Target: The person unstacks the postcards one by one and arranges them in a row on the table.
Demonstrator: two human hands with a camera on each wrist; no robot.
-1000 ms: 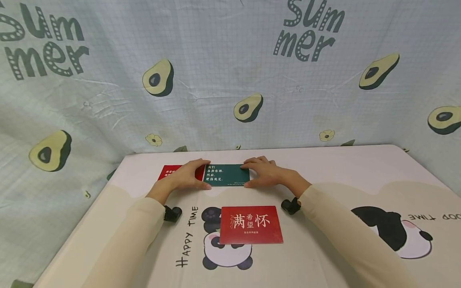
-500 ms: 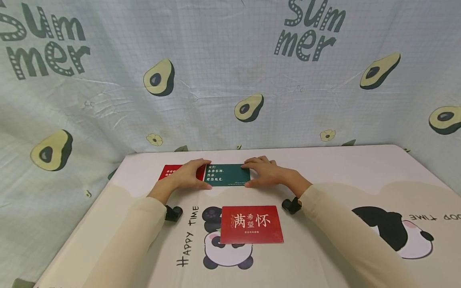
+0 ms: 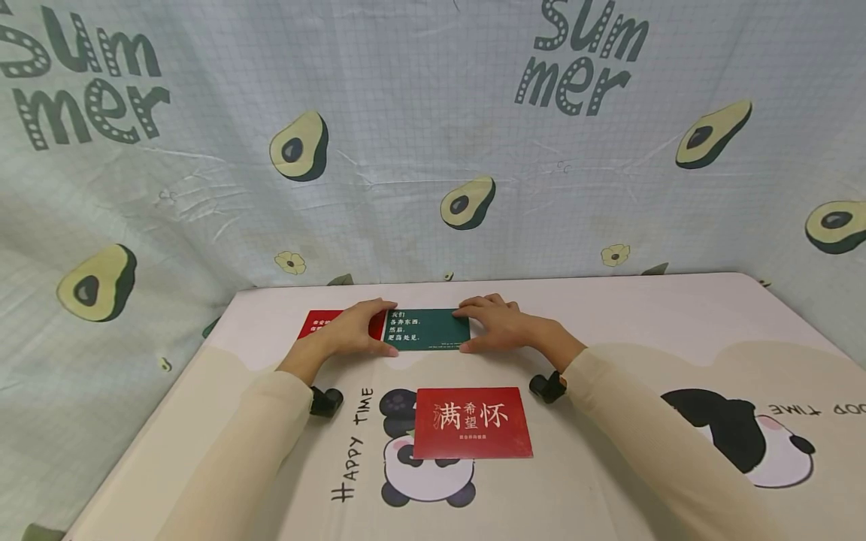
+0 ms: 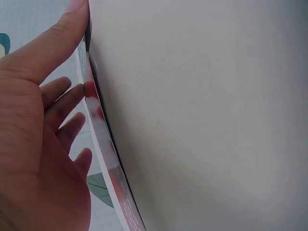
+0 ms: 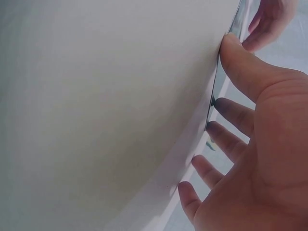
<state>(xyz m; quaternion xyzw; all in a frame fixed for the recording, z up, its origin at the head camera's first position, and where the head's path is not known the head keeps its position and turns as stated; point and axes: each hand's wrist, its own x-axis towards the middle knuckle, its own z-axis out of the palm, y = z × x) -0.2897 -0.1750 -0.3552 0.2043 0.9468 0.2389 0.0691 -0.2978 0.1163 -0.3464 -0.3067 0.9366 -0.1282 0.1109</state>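
A dark green card (image 3: 438, 328) with white Chinese lettering lies flat at the table's far side. My left hand (image 3: 346, 330) holds its left end, thumb at the near corner and index finger at the far one. At the opposite end my right hand (image 3: 501, 327) grips the card the same way, fingertips on the far right corner. A red card (image 3: 316, 319) lies left of the green one, partly hidden under my left hand. The left wrist view shows the left hand's thumb and fingers (image 4: 71, 103) along the card edges; the right wrist view shows the right hand's thumb (image 5: 240, 67) there.
Another red card (image 3: 473, 445) with white characters lies nearer me, over a printed panda on the tablecloth (image 3: 582, 466). A hanging cloth (image 3: 379, 225) with avocado prints stands behind the table's far edge. Black wrist cameras (image 3: 327, 401) sit by both wrists.
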